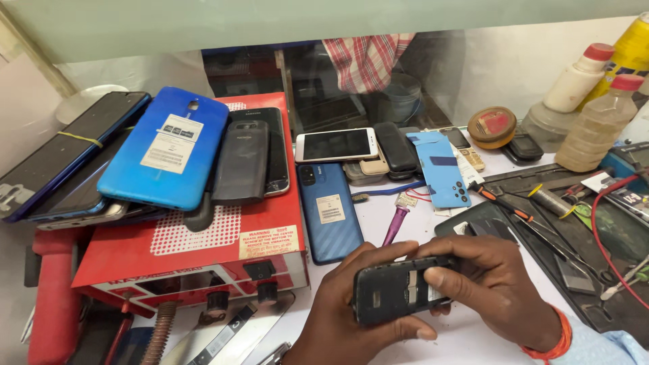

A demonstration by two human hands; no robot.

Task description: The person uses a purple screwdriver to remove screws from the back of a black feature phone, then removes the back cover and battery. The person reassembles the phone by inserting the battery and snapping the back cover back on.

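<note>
1. The left hand (345, 307) and right hand (497, 287) share one grip on a small black rectangular phone body with its back open (399, 290); both are clenched on it, just above the white bench (466, 338).
2. Just beyond the grip lies a blue ribbed smartphone, back up (329, 211); beside that, a purple-handled tool (395, 225).
3. Left of the grip stands a red metal box (196, 253) stacked with phones.

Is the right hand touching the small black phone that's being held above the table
Touching. The head view shows the right hand with its thumb pressed on the open back of the small black phone.
</note>
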